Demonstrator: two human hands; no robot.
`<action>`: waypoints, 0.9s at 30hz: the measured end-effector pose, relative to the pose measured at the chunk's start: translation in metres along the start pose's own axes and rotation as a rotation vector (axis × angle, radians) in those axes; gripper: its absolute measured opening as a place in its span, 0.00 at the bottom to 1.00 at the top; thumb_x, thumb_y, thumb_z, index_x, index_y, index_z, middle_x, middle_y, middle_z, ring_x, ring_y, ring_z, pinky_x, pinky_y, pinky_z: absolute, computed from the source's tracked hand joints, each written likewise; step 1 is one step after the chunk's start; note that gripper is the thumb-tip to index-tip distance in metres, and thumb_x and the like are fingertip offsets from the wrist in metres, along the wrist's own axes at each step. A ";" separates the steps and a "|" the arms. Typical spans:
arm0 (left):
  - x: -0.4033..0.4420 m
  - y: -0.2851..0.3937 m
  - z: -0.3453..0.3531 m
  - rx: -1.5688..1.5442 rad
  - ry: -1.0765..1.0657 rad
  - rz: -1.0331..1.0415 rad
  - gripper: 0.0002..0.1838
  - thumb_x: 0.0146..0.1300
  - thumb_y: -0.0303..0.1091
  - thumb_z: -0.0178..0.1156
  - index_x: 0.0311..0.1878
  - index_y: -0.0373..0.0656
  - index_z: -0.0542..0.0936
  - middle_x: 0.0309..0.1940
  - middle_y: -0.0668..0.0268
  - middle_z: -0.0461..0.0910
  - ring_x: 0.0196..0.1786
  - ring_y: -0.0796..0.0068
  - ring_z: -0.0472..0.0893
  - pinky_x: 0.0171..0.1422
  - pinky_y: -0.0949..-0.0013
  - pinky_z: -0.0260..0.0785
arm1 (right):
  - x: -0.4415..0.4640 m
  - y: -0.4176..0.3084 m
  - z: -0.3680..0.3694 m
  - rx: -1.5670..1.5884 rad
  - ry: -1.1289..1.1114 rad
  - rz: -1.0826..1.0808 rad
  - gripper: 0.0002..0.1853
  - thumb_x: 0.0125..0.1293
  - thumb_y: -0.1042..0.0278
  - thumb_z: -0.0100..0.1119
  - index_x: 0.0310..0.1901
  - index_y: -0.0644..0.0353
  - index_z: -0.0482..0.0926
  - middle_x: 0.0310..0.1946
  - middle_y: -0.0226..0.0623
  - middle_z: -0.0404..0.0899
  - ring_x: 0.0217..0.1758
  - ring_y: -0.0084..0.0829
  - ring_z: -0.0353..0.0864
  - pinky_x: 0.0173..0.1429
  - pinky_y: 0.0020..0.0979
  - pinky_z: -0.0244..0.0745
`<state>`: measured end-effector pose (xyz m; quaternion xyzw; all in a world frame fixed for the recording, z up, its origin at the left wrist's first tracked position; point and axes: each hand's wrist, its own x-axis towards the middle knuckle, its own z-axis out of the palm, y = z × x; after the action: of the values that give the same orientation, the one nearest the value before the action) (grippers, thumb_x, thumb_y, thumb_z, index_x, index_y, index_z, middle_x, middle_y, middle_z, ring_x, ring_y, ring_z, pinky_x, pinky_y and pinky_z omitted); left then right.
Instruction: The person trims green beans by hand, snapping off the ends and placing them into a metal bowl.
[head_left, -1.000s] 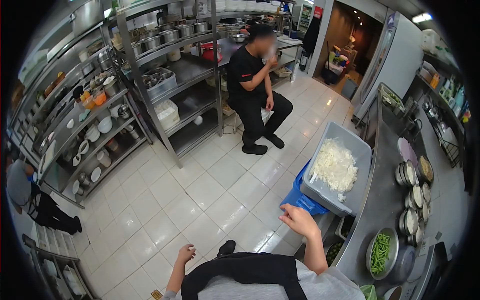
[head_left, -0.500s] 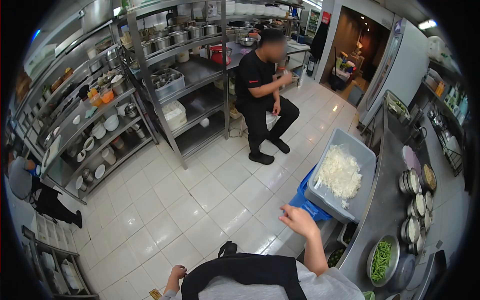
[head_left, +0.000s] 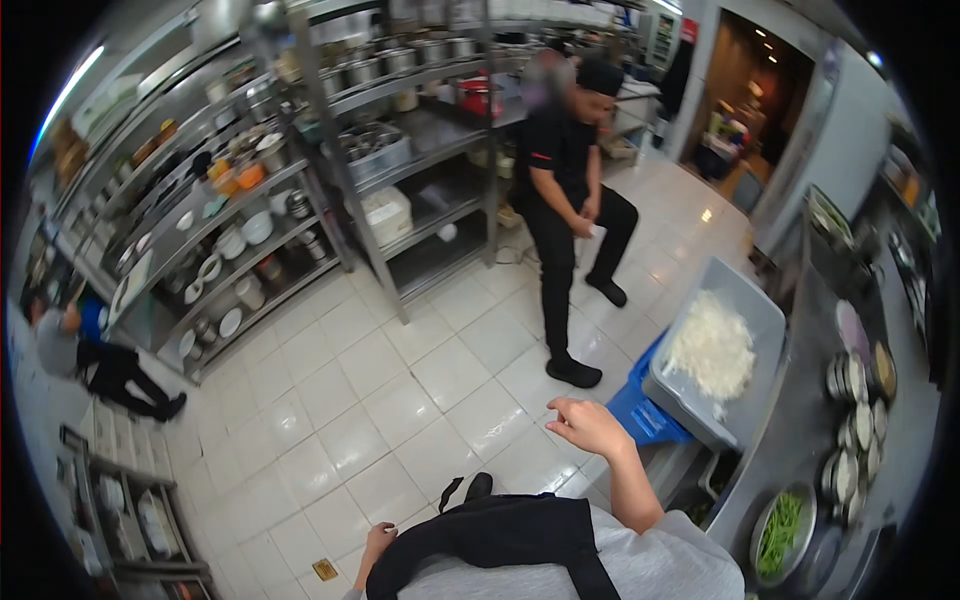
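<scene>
My right hand (head_left: 590, 426) hangs in the air over the tiled floor, holding nothing, with its fingers loosely bent and the thumb apart from the index finger. Nearest to it are a blue container (head_left: 640, 408) and, on top of that, a grey tub (head_left: 655, 385) with a heap of white food (head_left: 712, 345) that looks like rice. My left hand (head_left: 380, 540) is low by my black apron (head_left: 500, 530). Its fingers are loosely bent and only partly visible, and I see nothing in them.
A person in black (head_left: 560, 165) is half risen ahead, holding something small and white. Metal shelving (head_left: 440, 140) stands behind them. At right, a steel counter (head_left: 790, 420) carries bowls and green beans (head_left: 778, 535). Another person (head_left: 60, 345) is at far left.
The person in black has come up from the seat, lowered their raised hand and set one foot forward. My view has shifted left, and my right hand has moved slightly left, away from the tub.
</scene>
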<state>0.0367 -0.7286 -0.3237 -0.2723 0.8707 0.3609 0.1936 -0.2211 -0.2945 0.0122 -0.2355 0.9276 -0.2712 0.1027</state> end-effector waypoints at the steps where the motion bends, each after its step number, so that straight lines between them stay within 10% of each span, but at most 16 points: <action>1: -0.011 -0.003 -0.008 -0.108 -0.024 -0.009 0.20 0.48 0.42 0.59 0.44 0.42 0.79 0.28 0.55 0.82 0.34 0.63 0.82 0.44 0.65 0.73 | 0.008 -0.001 0.000 -0.006 -0.011 -0.033 0.17 0.57 0.61 0.57 0.43 0.64 0.74 0.27 0.45 0.78 0.33 0.44 0.78 0.36 0.39 0.71; 9: -0.069 -0.046 0.013 0.047 0.179 -0.191 0.12 0.48 0.39 0.54 0.20 0.41 0.79 0.19 0.59 0.79 0.23 0.64 0.79 0.31 0.58 0.71 | 0.033 0.010 0.027 -0.017 -0.219 -0.285 0.12 0.60 0.67 0.57 0.40 0.68 0.74 0.22 0.38 0.73 0.25 0.28 0.70 0.32 0.31 0.67; 11: -0.092 -0.022 0.000 -0.142 0.170 -0.365 0.15 0.50 0.39 0.53 0.37 0.40 0.79 0.22 0.59 0.80 0.27 0.64 0.81 0.34 0.60 0.72 | 0.061 0.059 0.053 0.073 -0.444 -0.219 0.15 0.62 0.64 0.54 0.44 0.67 0.74 0.22 0.33 0.70 0.25 0.22 0.68 0.28 0.28 0.65; 14: -0.115 -0.007 0.011 -0.364 0.334 -0.478 0.07 0.42 0.30 0.53 0.21 0.40 0.80 0.21 0.56 0.80 0.25 0.62 0.81 0.31 0.60 0.72 | 0.083 0.026 0.053 0.059 -0.468 -0.258 0.16 0.64 0.62 0.52 0.46 0.68 0.73 0.25 0.38 0.75 0.27 0.26 0.74 0.33 0.27 0.70; 22: -0.129 -0.032 0.028 -0.365 0.086 -0.681 0.07 0.35 0.25 0.57 0.22 0.37 0.81 0.23 0.54 0.80 0.29 0.59 0.81 0.30 0.58 0.71 | 0.147 -0.030 0.046 -0.089 -0.428 -0.485 0.17 0.61 0.65 0.54 0.48 0.68 0.73 0.25 0.43 0.77 0.28 0.29 0.75 0.34 0.30 0.71; 27: -0.118 -0.033 -0.021 -0.138 0.220 -0.538 0.11 0.47 0.34 0.54 0.31 0.40 0.80 0.20 0.57 0.80 0.27 0.60 0.80 0.34 0.58 0.72 | 0.156 -0.035 0.086 -0.053 -0.605 -0.527 0.16 0.63 0.65 0.53 0.48 0.66 0.73 0.26 0.42 0.77 0.28 0.26 0.74 0.34 0.30 0.71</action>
<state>0.1458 -0.7240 -0.2644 -0.5432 0.7564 0.3235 0.1678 -0.3158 -0.4363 -0.0501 -0.5372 0.7699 -0.1827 0.2921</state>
